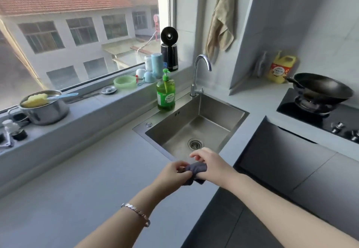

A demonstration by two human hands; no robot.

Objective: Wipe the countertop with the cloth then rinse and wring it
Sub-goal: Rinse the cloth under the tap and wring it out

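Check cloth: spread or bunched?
Bunched: cloth is a small wad, gripped by left hand and right hand.

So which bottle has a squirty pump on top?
The green soap bottle beside the faucet. The yellow jug by the wok has a handle, no pump.

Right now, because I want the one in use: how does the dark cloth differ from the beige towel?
The dark cloth is grey-blue; the beige towel is pale tan. The cloth is bunched small between the left hand and right hand; the towel hangs long and loose. The cloth is by the sink's near edge; the towel hangs high above the faucet. Both are crumpled fabric.
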